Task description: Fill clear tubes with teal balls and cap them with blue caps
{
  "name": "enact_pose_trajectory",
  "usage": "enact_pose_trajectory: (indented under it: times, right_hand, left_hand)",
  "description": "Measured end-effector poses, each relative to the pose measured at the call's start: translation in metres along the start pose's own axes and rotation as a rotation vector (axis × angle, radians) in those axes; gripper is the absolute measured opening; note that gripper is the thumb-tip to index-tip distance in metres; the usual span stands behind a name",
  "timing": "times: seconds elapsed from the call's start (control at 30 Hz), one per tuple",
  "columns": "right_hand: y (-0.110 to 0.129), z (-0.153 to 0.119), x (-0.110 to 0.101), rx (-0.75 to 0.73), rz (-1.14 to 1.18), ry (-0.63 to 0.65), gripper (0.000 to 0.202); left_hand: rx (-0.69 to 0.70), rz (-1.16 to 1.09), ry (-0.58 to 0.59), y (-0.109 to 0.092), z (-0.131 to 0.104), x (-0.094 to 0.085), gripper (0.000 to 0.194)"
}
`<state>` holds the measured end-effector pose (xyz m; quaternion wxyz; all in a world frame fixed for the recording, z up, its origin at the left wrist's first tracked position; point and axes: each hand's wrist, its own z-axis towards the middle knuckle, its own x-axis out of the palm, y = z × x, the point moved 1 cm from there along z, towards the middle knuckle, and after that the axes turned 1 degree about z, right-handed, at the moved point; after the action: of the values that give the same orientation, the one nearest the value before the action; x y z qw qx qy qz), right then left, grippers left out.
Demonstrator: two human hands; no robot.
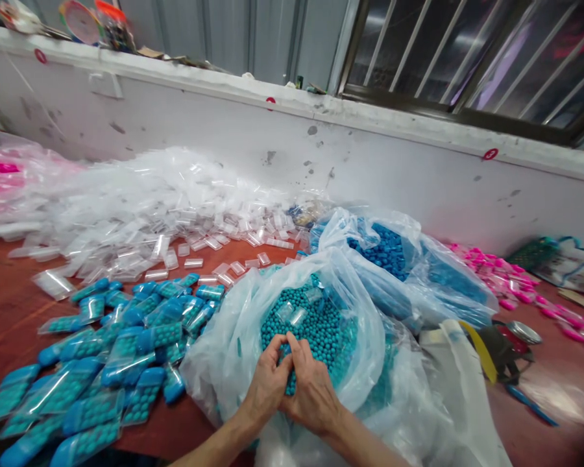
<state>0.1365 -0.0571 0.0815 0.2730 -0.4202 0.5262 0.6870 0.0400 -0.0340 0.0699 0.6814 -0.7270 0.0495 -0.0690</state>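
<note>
A clear plastic bag (209, 363) stands open in front of me, full of small teal beads (321, 324). A few clear plastic cases (298, 316) lie on the beads. Over the near edge of the beads, my left hand (267, 376) and my right hand (311, 389) meet, thumbs and fingertips pinched together. Whatever they hold is too small or hidden to make out. To the left are piled many clear cases filled with teal beads and capped in blue (126, 350).
Loose clear cases (160, 194) are heaped at the back left. Behind the bead bag sits a bag of blue caps (382, 250). Pink pieces (501, 272) lie at the right, near a dark device (509, 344) and a blue pen-like stick (530, 403). A white wall (370, 175) bounds the red table (4, 285).
</note>
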Motion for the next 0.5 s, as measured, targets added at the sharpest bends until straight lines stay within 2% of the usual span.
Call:
enact_pose_trajectory:
  times: [0.1,0.17,0.2,0.23,0.3,0.37,0.43,0.5]
  right_hand:
    - [-0.002,0.005,-0.005,-0.081,0.182,0.117,0.094]
    - [-0.011,0.012,-0.013,-0.107,0.284,0.131,0.094]
    - [-0.018,0.017,-0.017,-0.091,0.286,0.118,0.088]
    - [-0.026,0.022,-0.022,-0.063,0.249,0.103,0.079]
    - [-0.042,0.035,-0.030,0.001,0.080,0.083,0.053]
    - [-0.053,0.048,-0.035,0.052,-0.117,0.094,0.036]
    - [-0.056,0.062,-0.036,0.126,-0.257,0.100,0.031]
    - [-0.054,0.074,-0.033,0.236,-0.335,0.100,0.038]
  left_hand:
    - [0.029,0.097,0.021,-0.002,-0.001,-0.015,0.021]
    - [0.031,0.202,0.011,-0.014,-0.001,-0.038,0.031]
    - [0.039,0.277,-0.032,-0.022,0.000,-0.054,0.035]
    - [0.057,0.370,-0.115,-0.032,0.000,-0.073,0.038]
    - [0.125,0.622,-0.360,-0.052,0.003,-0.111,0.043]
    - [0.158,0.913,-0.591,-0.067,0.006,-0.142,0.053]
    - [0.226,1.102,-0.758,-0.073,0.007,-0.155,0.059]
    - [0.340,1.117,-0.792,-0.068,0.005,-0.148,0.054]
